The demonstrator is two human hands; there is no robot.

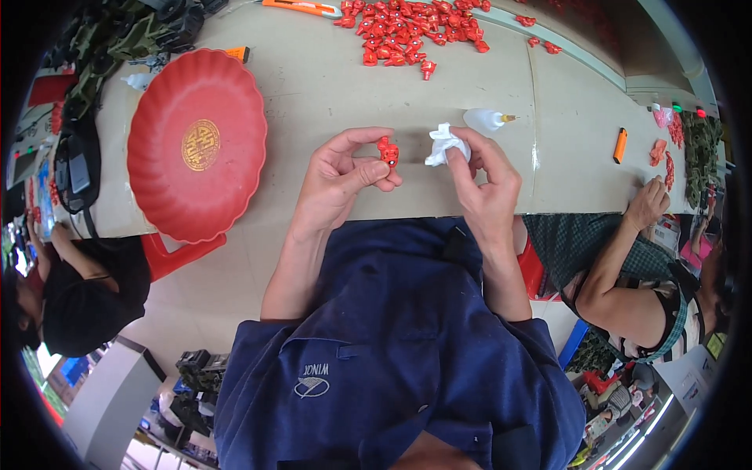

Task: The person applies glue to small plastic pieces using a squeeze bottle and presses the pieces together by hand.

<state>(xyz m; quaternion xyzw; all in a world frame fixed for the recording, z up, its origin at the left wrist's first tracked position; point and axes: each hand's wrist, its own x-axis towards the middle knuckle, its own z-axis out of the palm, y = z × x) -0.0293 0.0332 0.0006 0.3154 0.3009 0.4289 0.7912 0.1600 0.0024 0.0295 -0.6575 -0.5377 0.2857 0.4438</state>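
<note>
Between the thumb and fingers of my left hand (341,176) is a small red plastic figure part (388,152), held up just over the table's near edge. My right hand (487,172) pinches a crumpled white tissue (445,146), a short way to the right of the red part and not touching it. Just beyond that hand a white squeeze bottle (486,119) with a thin nozzle lies on its side. A pile of similar red parts (403,33) lies at the far side of the table.
A large red scalloped tray (249,149) stands at left. An orange cutter (620,146) lies at right, another orange tool (301,8) at the far edge. Co-workers sit on both sides; the right one's hand (648,204) rests on the table. Dark green parts (117,39) crowd the far left.
</note>
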